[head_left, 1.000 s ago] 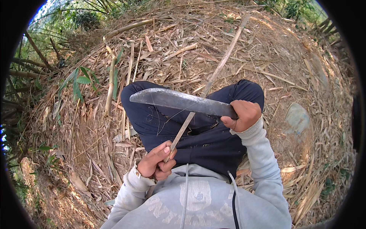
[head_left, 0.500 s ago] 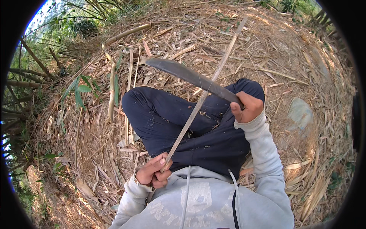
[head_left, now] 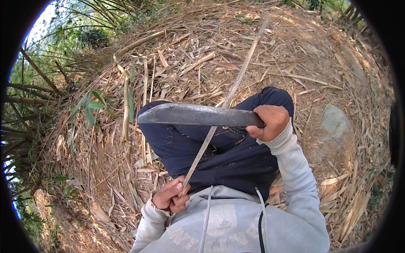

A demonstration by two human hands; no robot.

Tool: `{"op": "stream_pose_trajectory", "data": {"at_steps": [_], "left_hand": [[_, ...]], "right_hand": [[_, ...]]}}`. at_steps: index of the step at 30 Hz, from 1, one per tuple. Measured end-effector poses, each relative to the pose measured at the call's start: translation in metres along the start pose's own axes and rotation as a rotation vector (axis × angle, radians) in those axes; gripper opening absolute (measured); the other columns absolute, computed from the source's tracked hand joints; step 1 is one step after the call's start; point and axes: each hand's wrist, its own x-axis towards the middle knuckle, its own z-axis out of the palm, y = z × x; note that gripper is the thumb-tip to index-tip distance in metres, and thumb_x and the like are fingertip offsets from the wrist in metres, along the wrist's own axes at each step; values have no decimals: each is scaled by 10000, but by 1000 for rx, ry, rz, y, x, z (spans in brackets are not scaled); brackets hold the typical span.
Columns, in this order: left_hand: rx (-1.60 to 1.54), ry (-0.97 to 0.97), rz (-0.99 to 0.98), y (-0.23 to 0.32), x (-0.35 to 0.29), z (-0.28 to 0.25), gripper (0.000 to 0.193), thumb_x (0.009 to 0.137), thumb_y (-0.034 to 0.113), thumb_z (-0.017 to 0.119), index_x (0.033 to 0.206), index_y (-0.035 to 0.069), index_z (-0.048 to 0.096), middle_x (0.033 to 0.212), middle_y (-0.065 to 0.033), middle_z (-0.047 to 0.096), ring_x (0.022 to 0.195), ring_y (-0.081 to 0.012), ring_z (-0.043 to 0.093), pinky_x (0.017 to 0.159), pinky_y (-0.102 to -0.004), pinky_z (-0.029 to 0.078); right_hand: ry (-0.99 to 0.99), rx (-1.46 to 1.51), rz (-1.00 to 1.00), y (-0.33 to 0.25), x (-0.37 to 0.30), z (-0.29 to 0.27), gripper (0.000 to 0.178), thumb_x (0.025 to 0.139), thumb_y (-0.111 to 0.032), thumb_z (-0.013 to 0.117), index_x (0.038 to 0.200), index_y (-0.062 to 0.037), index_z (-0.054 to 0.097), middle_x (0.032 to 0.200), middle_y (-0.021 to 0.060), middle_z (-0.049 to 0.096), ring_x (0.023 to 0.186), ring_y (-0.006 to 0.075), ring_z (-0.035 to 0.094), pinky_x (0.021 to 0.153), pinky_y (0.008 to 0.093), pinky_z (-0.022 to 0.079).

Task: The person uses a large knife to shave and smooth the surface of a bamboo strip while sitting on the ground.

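My right hand [head_left: 272,122] is closed round the handle end of a machete [head_left: 194,114], and the handle itself is hidden in the fist. The dark, broad blade reaches left above my thighs, its flat side showing. Beneath it passes a long thin bamboo strip [head_left: 246,59], crossed by the blade at about its middle. Between thumb and fingers, my left hand [head_left: 172,194] pinches the strip's near end close to my waist. From there the strip slants up and away to the right, over my folded legs [head_left: 185,147] in dark trousers.
Dry leaves and bamboo shavings cover the ground. A crooked bamboo piece [head_left: 125,105] lies left of my knees beside a green-leaved sprig [head_left: 90,105]. At right sits a pale stone [head_left: 334,121]. Bamboo stems [head_left: 31,88] stand at the far left.
The machete has swung nearer to me: its tip has come down and the blade now lies almost level, turned to show more of its flat. My left hand has barely moved.
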Motion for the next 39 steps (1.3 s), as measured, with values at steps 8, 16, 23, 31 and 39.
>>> {"op": "stream_pose_trajectory", "data": {"at_steps": [8,16,23,31,39], "left_hand": [[-66,-29,-100,-19,-3,-18,278,1057,365,455,973,100,435,591,50,249,451,-31,146,379,-244,102],[-5,-46,-90,-16,-21,-22,265,1075,340,404,992,90,430,615,48,257,447,-38,161,390,-247,115],[-116,-107,-91,-20,-5,-21,261,1066,325,418,974,82,441,596,46,256,453,-34,155,384,-246,115],[-208,-135,-100,-30,-30,-50,255,1062,306,418,935,85,430,587,34,273,439,-40,179,374,-255,110],[-133,-103,-213,-3,37,-13,300,1058,344,339,890,108,417,629,19,346,425,-57,259,355,-222,221]], "right_hand": [[-8,58,277,16,-6,-9,562,931,-558,602,724,-35,601,563,113,515,522,309,593,488,370,449],[60,-52,447,54,-2,-21,569,953,-550,570,740,-25,616,561,136,534,507,330,566,488,404,425],[37,59,20,4,5,-5,553,929,-558,601,762,-31,616,604,121,559,537,323,600,497,381,450],[220,-21,488,59,3,-9,547,964,-543,558,761,-37,598,606,133,561,540,345,590,497,389,445],[-16,-32,72,-33,-2,31,596,872,-626,632,665,-71,569,517,73,520,441,245,562,418,334,434]]}}
